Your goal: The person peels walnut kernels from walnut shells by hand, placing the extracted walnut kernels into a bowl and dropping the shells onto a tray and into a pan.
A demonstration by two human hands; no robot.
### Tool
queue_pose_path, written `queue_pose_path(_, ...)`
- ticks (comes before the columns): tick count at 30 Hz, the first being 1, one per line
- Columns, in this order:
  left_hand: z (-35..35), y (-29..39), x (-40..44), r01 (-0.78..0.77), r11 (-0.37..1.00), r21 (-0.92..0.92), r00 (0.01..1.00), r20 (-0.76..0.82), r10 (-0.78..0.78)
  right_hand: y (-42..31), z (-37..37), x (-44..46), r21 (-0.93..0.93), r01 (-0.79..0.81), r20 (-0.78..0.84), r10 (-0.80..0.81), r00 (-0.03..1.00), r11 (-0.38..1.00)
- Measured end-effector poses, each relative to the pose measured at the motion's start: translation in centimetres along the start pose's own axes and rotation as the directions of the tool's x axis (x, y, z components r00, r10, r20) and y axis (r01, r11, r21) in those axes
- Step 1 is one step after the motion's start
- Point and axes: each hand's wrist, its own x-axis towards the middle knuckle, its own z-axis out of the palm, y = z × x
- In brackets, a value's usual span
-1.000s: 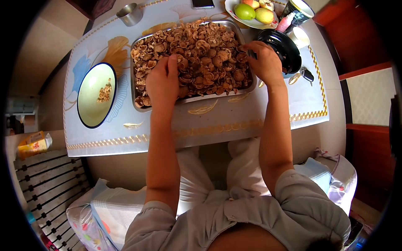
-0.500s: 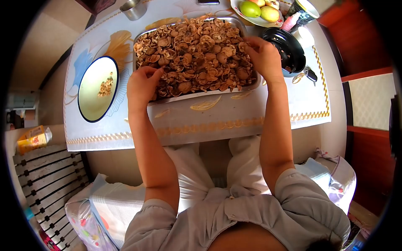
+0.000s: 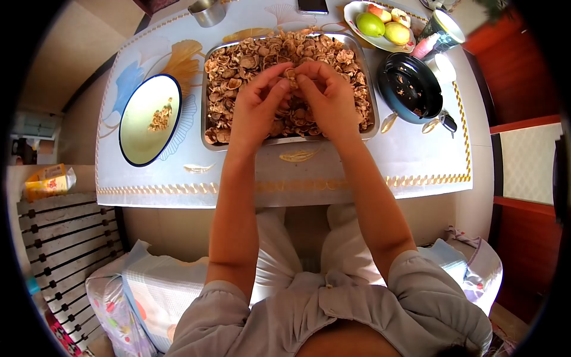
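Over the middle of a metal tray (image 3: 372,128) heaped with cracked walnut shells (image 3: 238,65), my two hands meet at the fingertips. A small brown walnut piece (image 3: 291,75) is pinched between them. My left hand (image 3: 257,104) is closed, with thumb and fingers against the piece from the left. From the right, my right hand (image 3: 329,101) grips it in the same way. Whether the piece is shell or kernel is hard to tell. A blue-rimmed enamel bowl (image 3: 146,137) to the left holds a little pile of walnut kernels (image 3: 160,118).
Right of the tray stands a black bowl (image 3: 386,89) with bits inside, and a dark key-like object (image 3: 448,122) lies beside it. Farther back are a plate (image 3: 352,11) of fruit, a patterned cup (image 3: 445,31), a phone (image 3: 313,6) and a metal cup (image 3: 207,13).
My hands have come together from the tray's left and right sides to its middle, and now hold a walnut piece between them. The camera view has shifted slightly.
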Motion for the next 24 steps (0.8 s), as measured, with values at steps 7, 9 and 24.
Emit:
queue_pose_path(7, 0.0, 0.1, 0.0, 0.098, 0.982, -0.161, 0.994, -0.031, -0.104, -1.0, 0.4, -0.3, -0.181, 0.136, 0.039, -0.131, 0.991, 0.974)
queue_pose_path(9, -0.1, -0.4, 0.1, 0.098, 0.978, -0.186, 0.995, -0.018, -0.103, -1.0, 0.3, -0.4, -0.312, 0.202, 0.058, -0.193, 0.979, 0.928)
queue_pose_path(24, 0.5, -0.7, 0.2, 0.148, 0.943, -0.298, 0.989, 0.041, -0.143, -1.0, 0.0, -0.1, -0.472, 0.331, 0.052, -0.349, 0.936, 0.817)
